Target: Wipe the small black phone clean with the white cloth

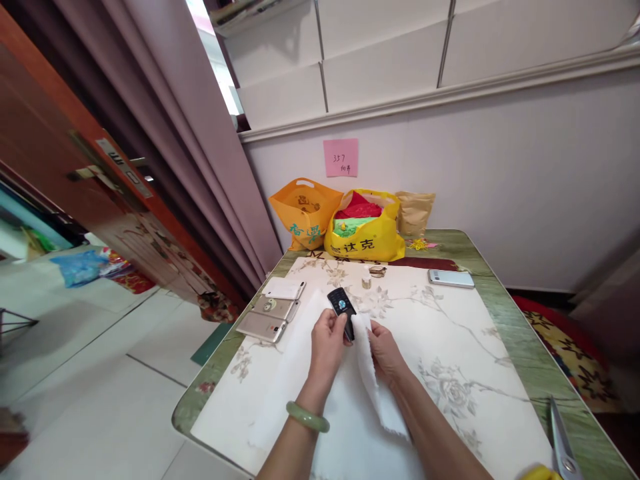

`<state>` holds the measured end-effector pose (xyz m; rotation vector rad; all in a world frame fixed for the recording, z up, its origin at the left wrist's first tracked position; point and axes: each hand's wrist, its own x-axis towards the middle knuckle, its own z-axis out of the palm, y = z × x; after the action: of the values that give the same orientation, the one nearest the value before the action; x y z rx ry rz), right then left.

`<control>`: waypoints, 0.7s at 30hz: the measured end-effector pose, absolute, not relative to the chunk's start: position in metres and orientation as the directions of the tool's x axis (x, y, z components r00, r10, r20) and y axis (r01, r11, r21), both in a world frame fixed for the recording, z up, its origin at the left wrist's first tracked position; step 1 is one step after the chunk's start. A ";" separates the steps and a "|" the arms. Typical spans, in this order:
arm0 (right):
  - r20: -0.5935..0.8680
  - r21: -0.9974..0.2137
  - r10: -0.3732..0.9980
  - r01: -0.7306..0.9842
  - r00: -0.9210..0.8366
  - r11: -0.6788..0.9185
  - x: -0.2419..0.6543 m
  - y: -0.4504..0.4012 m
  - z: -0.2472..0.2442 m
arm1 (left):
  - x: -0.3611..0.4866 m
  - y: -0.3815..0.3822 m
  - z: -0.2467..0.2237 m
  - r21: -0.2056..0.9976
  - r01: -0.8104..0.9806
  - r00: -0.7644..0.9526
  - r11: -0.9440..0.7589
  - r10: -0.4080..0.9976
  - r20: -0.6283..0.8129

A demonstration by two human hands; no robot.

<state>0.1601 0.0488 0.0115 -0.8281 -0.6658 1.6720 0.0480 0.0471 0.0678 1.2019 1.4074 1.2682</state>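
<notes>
Forearms reach up from the bottom edge, left hand [327, 337] closed on the phone's lower end, right hand [385, 347] pinching the cloth [373, 373]; phone [340, 304], at frame centre, tilts up-left beyond the left thumb, cloth against its right side.

The table's [463, 245] near side is cut off by the bottom edge. Over its middle, the left hand [327, 339] covers the lower end of the black phone [338, 300], whose key marks are too small to read; the cloth [368, 363] hides some fingertips of the right hand [386, 352]. At the table's near right corner, the bottom edge crops the scissors [564, 443]. Left of the table, the door [75, 153] runs out of view, and the floor items [83, 268] are blurred.
</notes>
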 end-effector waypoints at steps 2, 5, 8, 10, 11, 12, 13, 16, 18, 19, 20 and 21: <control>-0.171 -0.792 0.972 -0.564 -0.161 -0.233 0.160 0.049 0.009 | 0.048 0.048 0.067 0.995 0.097 -0.194 0.006 0.981 0.014; -0.185 -0.792 0.973 -0.566 -0.137 -0.230 0.161 0.050 0.007 | 0.045 0.046 0.065 0.987 0.152 -0.121 0.047 0.992 -0.029; -0.249 -0.749 0.963 -0.611 -0.100 -0.257 0.162 0.050 0.011 | 0.039 0.042 0.066 0.958 0.279 0.069 0.063 0.994 -0.085; -0.284 -0.718 0.955 -0.640 -0.090 -0.274 0.163 0.049 0.016 | 0.035 0.039 0.068 0.930 0.365 0.169 0.044 0.979 -0.113; -0.292 -0.709 0.952 -0.649 -0.088 -0.277 0.163 0.049 0.019 | 0.033 0.037 0.069 0.917 0.397 0.203 0.040 0.971 -0.130; -0.297 -0.703 0.951 -0.655 -0.086 -0.278 0.164 0.048 0.020 | 0.031 0.036 0.070 0.907 0.419 0.225 0.041 0.963 -0.148; -0.301 -0.698 0.950 -0.660 -0.082 -0.278 0.164 0.048 0.021 | 0.031 0.035 0.070 0.902 0.429 0.233 0.049 0.959 -0.162; -0.322 -0.679 0.945 -0.681 -0.060 -0.274 0.165 0.048 0.021 | 0.032 0.034 0.066 0.930 0.350 0.128 0.113 0.978 -0.167; -0.324 -0.671 0.944 -0.688 -0.060 -0.274 0.165 0.048 0.019 | 0.035 0.034 0.062 0.961 0.198 0.005 0.192 0.980 -0.197; -0.318 -0.675 0.946 -0.685 -0.065 -0.274 0.165 0.049 0.018 | 0.036 0.035 0.061 0.967 0.110 -0.045 0.231 0.973 -0.227; -0.311 -0.682 0.948 -0.678 -0.068 -0.272 0.165 0.049 0.018 | 0.036 0.036 0.060 0.966 0.024 -0.089 0.258 0.963 -0.255; -0.307 -0.690 0.949 -0.672 -0.066 -0.270 0.165 0.049 0.017 | 0.036 0.037 0.060 0.962 -0.057 -0.133 0.268 0.953 -0.274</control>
<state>0.1647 0.0494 0.0175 -0.8673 -0.4395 1.6533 0.0360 0.0369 0.0598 0.9065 1.3990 1.1180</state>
